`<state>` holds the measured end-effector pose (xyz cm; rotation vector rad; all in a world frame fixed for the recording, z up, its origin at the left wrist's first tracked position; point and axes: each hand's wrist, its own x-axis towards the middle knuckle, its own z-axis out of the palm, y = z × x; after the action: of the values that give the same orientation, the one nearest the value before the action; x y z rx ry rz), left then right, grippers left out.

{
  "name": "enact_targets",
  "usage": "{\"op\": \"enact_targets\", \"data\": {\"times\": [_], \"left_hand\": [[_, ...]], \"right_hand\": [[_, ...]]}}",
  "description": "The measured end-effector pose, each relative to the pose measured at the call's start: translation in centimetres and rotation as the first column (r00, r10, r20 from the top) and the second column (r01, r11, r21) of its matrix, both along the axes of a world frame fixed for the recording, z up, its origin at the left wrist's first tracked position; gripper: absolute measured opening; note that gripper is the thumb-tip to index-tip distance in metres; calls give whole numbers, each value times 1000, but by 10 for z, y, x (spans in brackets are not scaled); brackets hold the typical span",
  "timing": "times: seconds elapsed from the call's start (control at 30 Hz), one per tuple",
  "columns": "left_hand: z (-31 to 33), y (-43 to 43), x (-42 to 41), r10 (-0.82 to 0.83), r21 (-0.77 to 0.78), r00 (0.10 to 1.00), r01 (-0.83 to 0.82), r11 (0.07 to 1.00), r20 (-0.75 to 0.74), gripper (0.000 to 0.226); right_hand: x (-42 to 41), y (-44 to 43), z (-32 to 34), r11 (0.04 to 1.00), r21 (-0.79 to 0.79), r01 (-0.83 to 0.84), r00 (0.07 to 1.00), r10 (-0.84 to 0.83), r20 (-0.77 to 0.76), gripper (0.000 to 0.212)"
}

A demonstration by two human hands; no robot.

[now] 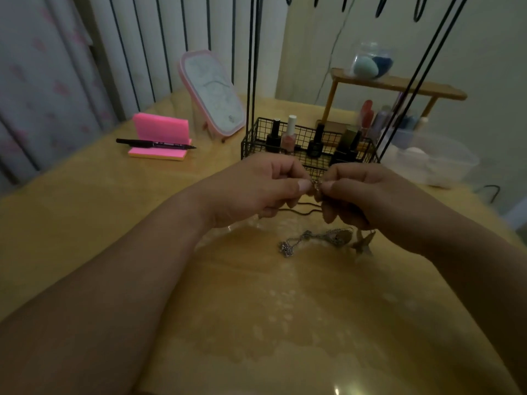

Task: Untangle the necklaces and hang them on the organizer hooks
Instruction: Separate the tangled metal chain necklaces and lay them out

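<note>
**Both hands pinch one necklace above the table**

Your left hand (256,189) and right hand (362,195) meet tip to tip. The fingers (303,184) of each are curled and pinch a small metal piece (317,184) between them; it is too small to make out further. A dark cord (302,210) sags from hand to hand just at 6 o'clock of that pinch. Further toward 6 o'clock, a silver chain heap (313,240) lies on the table (114,223), apart from your fingers. The wire organizer (256,138) stands at 12 o'clock, its hooks (382,7) high above.
</note>
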<state>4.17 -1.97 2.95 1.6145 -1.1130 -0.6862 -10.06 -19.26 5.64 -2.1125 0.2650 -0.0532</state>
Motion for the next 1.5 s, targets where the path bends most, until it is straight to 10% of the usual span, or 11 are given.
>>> {"op": "enact_targets", "data": {"times": [0.53, 1.5], "left_hand": [[-2, -4, -4, -25, 125, 963, -9, 992, 268, 9], [-7, -7, -3, 61, 40, 916, -84, 996, 397, 3]], "right_hand": [[-11, -4, -38, 950, -294, 100, 957, -11, 290, 8], [-12, 0, -43, 974, -197, 115, 952, -51, 302, 4]]}}
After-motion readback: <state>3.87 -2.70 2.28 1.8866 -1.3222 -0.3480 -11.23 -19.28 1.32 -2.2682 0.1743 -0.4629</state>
